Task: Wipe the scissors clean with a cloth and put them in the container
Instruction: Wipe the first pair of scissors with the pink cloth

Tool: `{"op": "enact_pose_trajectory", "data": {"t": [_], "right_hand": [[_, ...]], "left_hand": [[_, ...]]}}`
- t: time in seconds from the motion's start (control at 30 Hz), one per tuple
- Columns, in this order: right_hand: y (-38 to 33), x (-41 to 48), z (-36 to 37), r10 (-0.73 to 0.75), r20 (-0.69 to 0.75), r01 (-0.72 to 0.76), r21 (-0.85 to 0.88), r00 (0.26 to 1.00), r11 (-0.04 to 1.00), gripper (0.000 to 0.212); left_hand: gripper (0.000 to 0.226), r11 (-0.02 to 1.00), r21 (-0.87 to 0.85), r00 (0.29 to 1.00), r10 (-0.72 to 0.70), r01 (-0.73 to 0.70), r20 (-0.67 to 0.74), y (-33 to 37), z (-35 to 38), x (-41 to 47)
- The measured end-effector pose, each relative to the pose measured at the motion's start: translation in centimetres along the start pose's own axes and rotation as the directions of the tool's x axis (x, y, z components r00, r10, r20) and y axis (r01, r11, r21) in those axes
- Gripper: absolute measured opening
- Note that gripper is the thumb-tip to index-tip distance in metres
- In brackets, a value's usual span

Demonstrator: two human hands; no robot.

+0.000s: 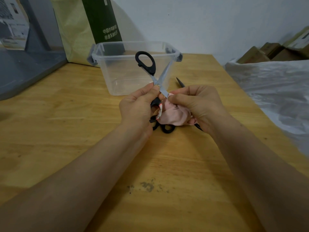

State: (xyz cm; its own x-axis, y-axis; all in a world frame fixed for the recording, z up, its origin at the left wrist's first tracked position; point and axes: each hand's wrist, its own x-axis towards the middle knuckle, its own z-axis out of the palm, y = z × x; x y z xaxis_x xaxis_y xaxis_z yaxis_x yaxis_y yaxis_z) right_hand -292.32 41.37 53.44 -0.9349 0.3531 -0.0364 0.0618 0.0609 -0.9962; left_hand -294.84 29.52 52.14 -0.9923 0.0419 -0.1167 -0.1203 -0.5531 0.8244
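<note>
Black-handled scissors [147, 63] with silver blades are held spread open above the wooden table [83, 114]. My left hand [137, 108] pinches them near the pivot, one handle loop pointing up in front of the container. My right hand [195, 106] grips a bunched pink cloth [172, 114] against the lower end of one blade. The clear plastic container [133, 67] with grey latches stands just behind, open at the top. Another pair of black scissors [165, 128] lies on the table beneath my hands, partly hidden.
A dark pointed tip [180, 82] shows on the table beside the container's right side. A green box [102, 19] and a yellowish bag [73, 30] stand behind the container. A grey object [25, 67] lies left; white plastic sheeting [275, 91] borders the table's right edge.
</note>
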Motion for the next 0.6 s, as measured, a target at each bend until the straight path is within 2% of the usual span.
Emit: {"op": "enact_pose_trajectory", "data": {"t": [0.1, 0.37, 0.6], "right_hand": [[0.24, 0.13, -0.17, -0.003, 0.015, 0.003, -0.03, 1.0, 1.0, 0.005], [-0.02, -0.22, -0.04, -0.006, 0.006, 0.006, 0.008, 1.0, 1.0, 0.008], [0.18, 0.25, -0.4, -0.028, 0.061, 0.032, -0.068, 0.998, 0.997, 0.005]], "left_hand": [[0.018, 1.0, -0.009, 1.0, 0.008, -0.008, -0.018, 0.52, -0.14, 0.21], [0.027, 0.999, -0.042, 1.0, -0.007, 0.007, -0.009, 0.04, -0.15, 0.2], [0.018, 1.0, -0.025, 1.0, -0.009, 0.009, -0.02, 0.84, -0.46, 0.73]]}}
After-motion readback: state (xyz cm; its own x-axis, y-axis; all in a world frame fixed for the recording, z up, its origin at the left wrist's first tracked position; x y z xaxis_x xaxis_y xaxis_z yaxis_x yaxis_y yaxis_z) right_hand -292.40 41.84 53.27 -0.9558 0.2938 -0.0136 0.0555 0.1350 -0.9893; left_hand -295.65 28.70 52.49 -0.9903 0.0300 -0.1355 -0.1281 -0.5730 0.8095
